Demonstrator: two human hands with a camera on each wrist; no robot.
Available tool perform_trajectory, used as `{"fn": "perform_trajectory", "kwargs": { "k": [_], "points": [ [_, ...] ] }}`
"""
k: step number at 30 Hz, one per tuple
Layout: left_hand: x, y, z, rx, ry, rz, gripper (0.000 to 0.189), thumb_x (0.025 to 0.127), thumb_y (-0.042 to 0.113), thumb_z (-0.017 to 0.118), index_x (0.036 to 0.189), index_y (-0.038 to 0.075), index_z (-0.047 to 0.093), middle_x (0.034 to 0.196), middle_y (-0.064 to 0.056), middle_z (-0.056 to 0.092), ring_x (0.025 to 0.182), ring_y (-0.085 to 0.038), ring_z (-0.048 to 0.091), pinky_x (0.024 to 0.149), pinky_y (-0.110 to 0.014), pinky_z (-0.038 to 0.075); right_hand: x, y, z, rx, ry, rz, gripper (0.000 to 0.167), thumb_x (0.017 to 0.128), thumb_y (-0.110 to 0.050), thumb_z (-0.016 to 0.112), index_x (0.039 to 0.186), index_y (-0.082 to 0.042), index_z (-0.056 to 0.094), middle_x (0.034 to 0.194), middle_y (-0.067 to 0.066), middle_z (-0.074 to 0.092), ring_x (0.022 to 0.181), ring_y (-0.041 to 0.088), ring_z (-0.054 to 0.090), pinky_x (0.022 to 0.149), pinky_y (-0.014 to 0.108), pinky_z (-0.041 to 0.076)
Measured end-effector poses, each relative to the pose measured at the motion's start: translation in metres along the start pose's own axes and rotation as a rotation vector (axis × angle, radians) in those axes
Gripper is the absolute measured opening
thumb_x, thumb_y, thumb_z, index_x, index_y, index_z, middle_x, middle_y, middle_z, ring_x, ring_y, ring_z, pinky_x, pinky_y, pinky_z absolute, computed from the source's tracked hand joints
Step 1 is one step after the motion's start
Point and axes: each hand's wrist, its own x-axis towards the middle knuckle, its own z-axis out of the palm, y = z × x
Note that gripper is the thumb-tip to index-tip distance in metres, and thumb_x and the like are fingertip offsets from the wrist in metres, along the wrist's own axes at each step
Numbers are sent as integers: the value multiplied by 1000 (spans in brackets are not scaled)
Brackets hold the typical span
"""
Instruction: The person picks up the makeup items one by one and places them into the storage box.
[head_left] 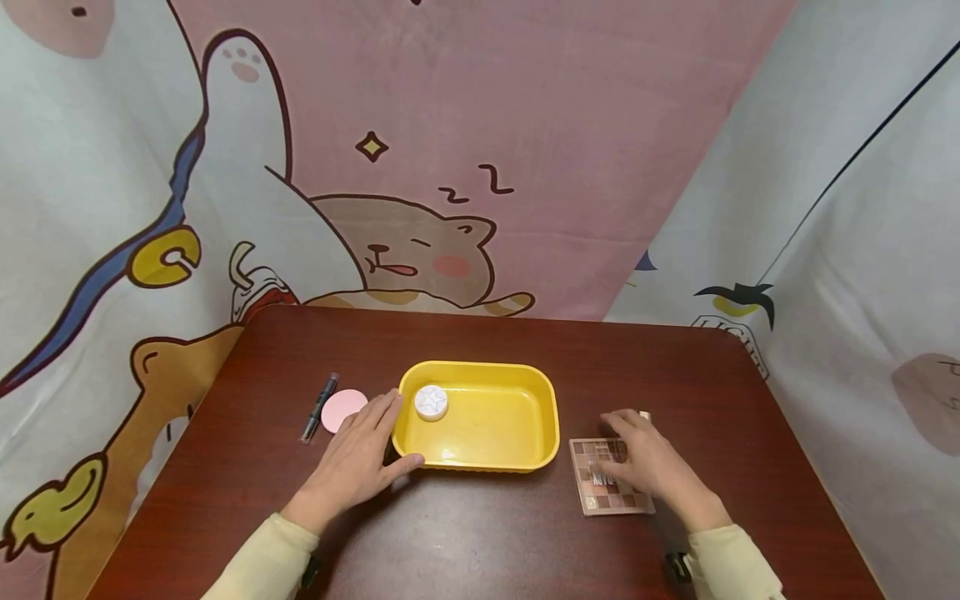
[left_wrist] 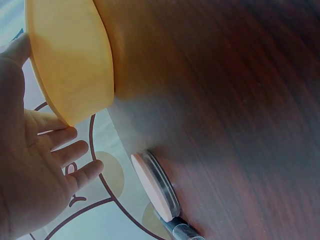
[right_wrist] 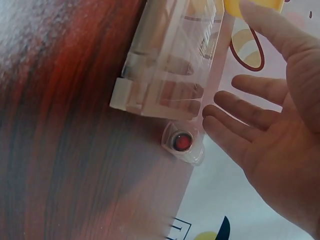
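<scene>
My left hand [head_left: 352, 467] rests at the left end of a yellow plastic tray [head_left: 495, 427], fingers along its rim and thumb at the near corner. Inside the tray, toward its left side, lies a small round white case [head_left: 431, 402] with a star on its lid. Over an eyeshadow palette [head_left: 589, 475], right of the tray, hovers my right hand [head_left: 656, 467] with its fingers spread. The right wrist view shows the palette's clear cover below the fingertips. Just beyond it stands a small clear tube [right_wrist: 182, 142] with a red end, mostly hidden by the hand in the head view.
Left of the tray lie a round pink compact [head_left: 343, 411] and a slim dark pen-like stick [head_left: 319, 408]. All of it is on a dark red-brown wooden table [head_left: 465, 542]. A cartoon-printed cloth [head_left: 570, 167] hangs behind and along the sides.
</scene>
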Motion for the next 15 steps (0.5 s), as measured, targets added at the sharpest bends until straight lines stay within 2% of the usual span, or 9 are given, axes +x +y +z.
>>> {"fn": "perform_trajectory", "kwargs": {
  "k": [9,15],
  "points": [
    [0,0,0,2,0,1,100,91,66,67,159,0,35,163,-17,39,148,-37,39,116,-59,37,-7,1,-2,41,-108,-8,98,63,-41,99,141,3,58,142,26,53,128,48,53,100,63,49],
    [0,0,0,5,6,5,100,90,65,68,159,0,36,162,-18,39,148,-37,39,115,-59,37,-11,-3,-1,55,-134,-42,102,58,-34,102,140,7,57,143,30,51,129,51,52,101,62,49]
  ]
}}
